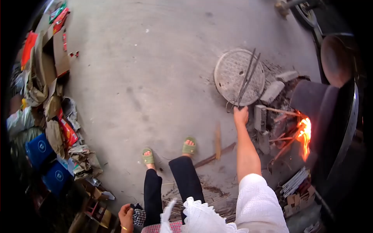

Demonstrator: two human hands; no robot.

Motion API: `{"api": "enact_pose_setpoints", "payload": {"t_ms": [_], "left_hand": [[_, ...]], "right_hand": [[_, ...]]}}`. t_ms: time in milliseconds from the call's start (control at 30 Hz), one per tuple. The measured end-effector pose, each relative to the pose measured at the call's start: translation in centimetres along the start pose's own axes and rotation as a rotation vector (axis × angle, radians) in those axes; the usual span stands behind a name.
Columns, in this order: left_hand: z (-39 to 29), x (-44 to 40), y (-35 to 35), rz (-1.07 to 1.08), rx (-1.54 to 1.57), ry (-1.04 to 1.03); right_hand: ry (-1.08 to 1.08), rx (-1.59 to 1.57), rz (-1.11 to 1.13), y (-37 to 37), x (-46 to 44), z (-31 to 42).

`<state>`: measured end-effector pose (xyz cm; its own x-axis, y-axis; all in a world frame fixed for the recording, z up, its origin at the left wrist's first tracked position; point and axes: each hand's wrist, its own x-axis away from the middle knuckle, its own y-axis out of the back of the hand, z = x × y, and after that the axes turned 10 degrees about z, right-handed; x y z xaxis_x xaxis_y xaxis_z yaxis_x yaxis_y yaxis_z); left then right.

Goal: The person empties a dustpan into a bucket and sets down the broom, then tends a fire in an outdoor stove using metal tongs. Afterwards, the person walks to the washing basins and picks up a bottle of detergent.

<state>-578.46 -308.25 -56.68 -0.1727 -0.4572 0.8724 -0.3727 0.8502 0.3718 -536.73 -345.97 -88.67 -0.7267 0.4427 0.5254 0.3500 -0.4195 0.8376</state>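
My right hand (241, 115) is closed around the handle end of long dark metal tongs (247, 79), which reach up across a round manhole-like cover (233, 73) on the floor. My left hand (126, 217), low in the view beside my leg, has its fingers curled against a dark checkered cloth (138, 214). To the right of my right hand, flames (305, 136) burn at the mouth of a dark round stove (311, 95). Sticks (281, 111) poke out from the fire.
Grey bricks (272, 92) stand between the cover and stove. A wood strip (218, 141) and twigs lie near my sandaled feet. Cardboard (61, 52), crumpled paper and blue bags (58, 176) are heaped along the left. A wheel (307, 14) is at the top right.
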Motion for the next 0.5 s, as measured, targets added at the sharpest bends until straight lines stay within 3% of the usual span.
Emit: {"api": "enact_pose_setpoints", "payload": {"t_ms": [67, 100, 133, 200, 300, 367, 433, 500], "left_hand": [[-1.9, 0.4, -1.4, 0.064, 0.108, -0.03], [-3.7, 0.8, -2.5, 0.1, 0.141, -0.037], [-6.5, 1.4, -3.8, 0.14, 0.197, -0.042], [-10.8, 2.6, -5.2, 0.223, 0.278, -0.078], [-17.3, 4.5, -6.5, 0.321, 0.338, -0.201], [-22.0, 6.2, -6.3, 0.295, 0.398, -0.316], [-27.0, 7.9, -5.0, 0.282, 0.448, -0.44], [-31.9, 8.7, -2.9, 0.248, 0.625, -0.455]], "right_hand": [[0.116, 0.18, 0.144, 0.4, 2.1, -0.9], [0.307, 0.222, 0.213, -1.6, 2.8, -3.7], [0.171, 0.144, 0.564, 2.3, 7.4, 0.4], [0.461, -0.149, 0.735, 2.1, 15.2, 0.4], [0.209, -0.798, 1.526, 12.2, 29.7, 10.2], [0.369, -0.808, 1.673, 17.5, 35.6, 15.9], [0.535, -0.616, 1.599, 19.8, 37.8, 19.9], [0.565, -0.596, 1.485, 23.7, 39.7, 25.9]]}}
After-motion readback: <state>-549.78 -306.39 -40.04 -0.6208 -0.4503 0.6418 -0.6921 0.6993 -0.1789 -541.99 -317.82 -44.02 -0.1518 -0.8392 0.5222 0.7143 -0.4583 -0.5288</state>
